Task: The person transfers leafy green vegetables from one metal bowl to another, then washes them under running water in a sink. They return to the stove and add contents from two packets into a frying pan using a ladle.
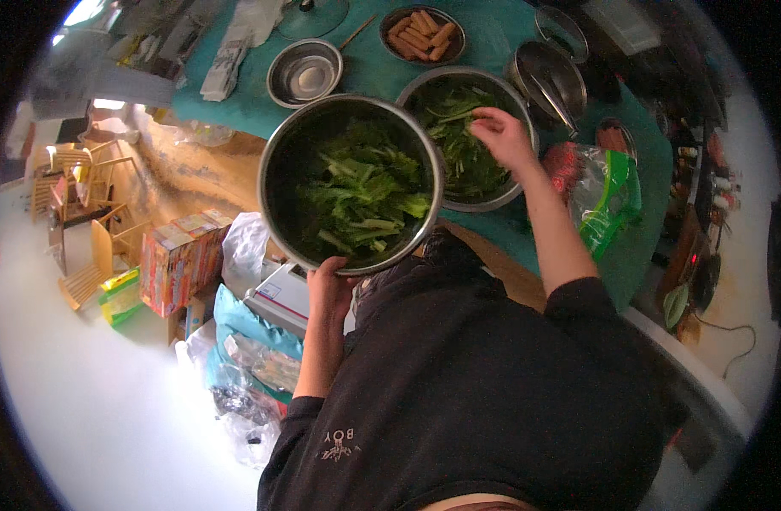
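My left hand (330,287) grips the near rim of a large steel bowl (272,134), holding it up at the table's edge. Cut leafy greens (368,185) with pale stalks lie in it. Over a second steel bowl (524,108) on the table is my right hand (502,137), its thumb and fingers bent. That bowl holds darker, thinner-looking greens (464,153). A pale stalk meets my right fingertips; whether they hold it is not clear. The first bowl's rim overlaps the left side of the second.
On the green-covered table (365,76) stand a small steel bowl (304,73), a dish of brown rolls (422,35), and a pot (547,83) with a metal utensil across it. A plastic bag (601,198) lies right. Boxes (186,255) and wooden chairs (100,255) are left.
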A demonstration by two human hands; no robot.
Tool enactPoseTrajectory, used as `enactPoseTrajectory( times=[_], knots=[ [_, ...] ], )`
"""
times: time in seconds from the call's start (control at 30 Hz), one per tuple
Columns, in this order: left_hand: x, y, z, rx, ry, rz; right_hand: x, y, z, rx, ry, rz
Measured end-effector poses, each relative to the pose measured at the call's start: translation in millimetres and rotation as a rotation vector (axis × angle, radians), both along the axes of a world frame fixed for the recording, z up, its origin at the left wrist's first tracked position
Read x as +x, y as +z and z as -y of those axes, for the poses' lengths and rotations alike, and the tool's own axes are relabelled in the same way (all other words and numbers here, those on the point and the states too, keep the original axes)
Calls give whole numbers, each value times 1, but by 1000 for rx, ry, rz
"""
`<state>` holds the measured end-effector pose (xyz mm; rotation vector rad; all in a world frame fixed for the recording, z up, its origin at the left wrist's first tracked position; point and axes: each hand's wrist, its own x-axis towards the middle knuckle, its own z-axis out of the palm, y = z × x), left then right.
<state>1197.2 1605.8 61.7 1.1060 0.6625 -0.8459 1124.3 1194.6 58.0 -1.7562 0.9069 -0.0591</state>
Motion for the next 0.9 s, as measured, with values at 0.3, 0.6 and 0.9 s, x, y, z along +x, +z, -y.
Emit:
enactPoseTrajectory(
  times=[0.3, 0.6, 0.9],
  knots=[
    [7, -8, -35, -32, 85, -24, -4, -147, 25, -276, -14, -586],
    [13, -18, -38, 29, 149, -74, 11, -89, 42, -369, 383, -345],
    [14, -4, -26, 41, 149, -69, 72, -78, 14, -733, 839, -566]
  ],
)
